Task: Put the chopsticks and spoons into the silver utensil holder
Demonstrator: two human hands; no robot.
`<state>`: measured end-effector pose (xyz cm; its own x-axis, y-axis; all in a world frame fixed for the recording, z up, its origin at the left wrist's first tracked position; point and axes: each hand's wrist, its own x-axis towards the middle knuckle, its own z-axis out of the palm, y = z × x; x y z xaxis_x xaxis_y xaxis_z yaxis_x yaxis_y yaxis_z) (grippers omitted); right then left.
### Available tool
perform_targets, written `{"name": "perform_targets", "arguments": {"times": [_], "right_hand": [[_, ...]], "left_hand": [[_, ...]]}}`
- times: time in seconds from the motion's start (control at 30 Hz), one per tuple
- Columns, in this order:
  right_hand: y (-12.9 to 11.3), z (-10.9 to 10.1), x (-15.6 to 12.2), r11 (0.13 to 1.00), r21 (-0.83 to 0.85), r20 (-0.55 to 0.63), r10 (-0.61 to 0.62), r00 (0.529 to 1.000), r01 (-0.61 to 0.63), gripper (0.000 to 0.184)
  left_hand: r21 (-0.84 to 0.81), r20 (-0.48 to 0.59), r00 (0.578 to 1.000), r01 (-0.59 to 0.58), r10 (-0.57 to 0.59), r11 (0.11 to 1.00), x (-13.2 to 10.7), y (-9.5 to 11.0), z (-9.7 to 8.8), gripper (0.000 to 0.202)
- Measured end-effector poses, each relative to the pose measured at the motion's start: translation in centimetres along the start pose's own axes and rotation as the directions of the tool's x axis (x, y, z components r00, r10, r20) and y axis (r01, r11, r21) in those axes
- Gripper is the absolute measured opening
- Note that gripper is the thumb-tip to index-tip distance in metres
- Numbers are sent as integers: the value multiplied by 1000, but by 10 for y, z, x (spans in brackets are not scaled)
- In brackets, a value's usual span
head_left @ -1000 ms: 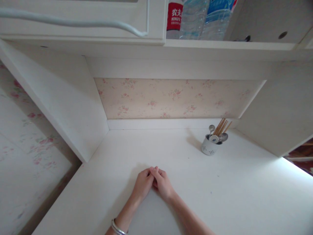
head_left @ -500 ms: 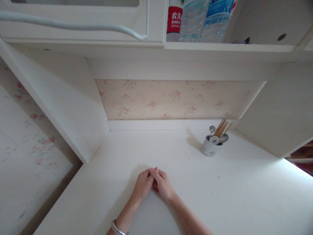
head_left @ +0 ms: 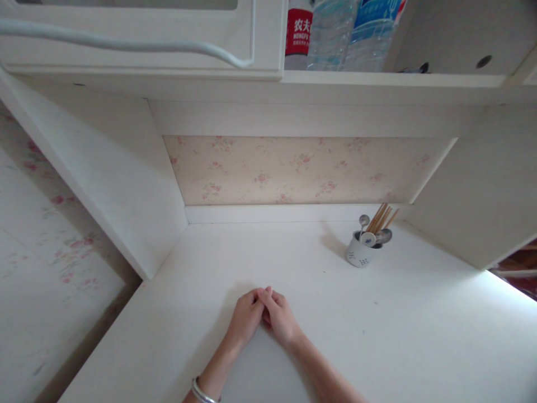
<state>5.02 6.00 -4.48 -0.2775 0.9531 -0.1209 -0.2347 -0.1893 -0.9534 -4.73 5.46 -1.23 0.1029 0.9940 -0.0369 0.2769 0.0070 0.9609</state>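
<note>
My left hand (head_left: 245, 317) and my right hand (head_left: 280, 319) rest together on the white tabletop (head_left: 268, 254), closed and touching, with the thumbs meeting on top. The fingers are curled in, partly hidden between the palms, and no object shows in them. A silver bracelet (head_left: 202, 392) circles my left wrist. Beyond my right hand, toward the back right, stands a white utensil holder (head_left: 358, 254) with dotted holes. Wooden chopsticks (head_left: 380, 218) and metal spoons (head_left: 384, 235) lean out of it, along with a round white piece (head_left: 368, 239) bearing a blue mark.
Overhead, a white cabinet door (head_left: 168, 56) has a long pale handle (head_left: 126, 42). Right of it, an open shelf (head_left: 377, 79) holds plastic bottles (head_left: 331, 36). Side panels (head_left: 104, 168) flank the tabletop, and floral wallpaper (head_left: 260, 162) lines the back.
</note>
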Motion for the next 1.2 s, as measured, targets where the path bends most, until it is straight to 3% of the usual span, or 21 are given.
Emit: {"name": "perform_targets", "arguments": {"times": [0.97, 1.1, 1.2], "right_hand": [[5, -2, 0, 1000, -22, -15, -22, 1000, 21, 45], [-2, -1, -6, 971, -203, -100, -153, 983, 130, 46], [-12, -6, -9, 924, -324, -268, -297, 916, 205, 50]], "left_hand": [[23, 10, 1000, 4, -4, 1000, -2, 5, -1, 44], [16, 24, 999, -43, 43, 999, -2, 4, 1, 44], [30, 24, 998, -61, 60, 998, -1, 0, 2, 47]]}}
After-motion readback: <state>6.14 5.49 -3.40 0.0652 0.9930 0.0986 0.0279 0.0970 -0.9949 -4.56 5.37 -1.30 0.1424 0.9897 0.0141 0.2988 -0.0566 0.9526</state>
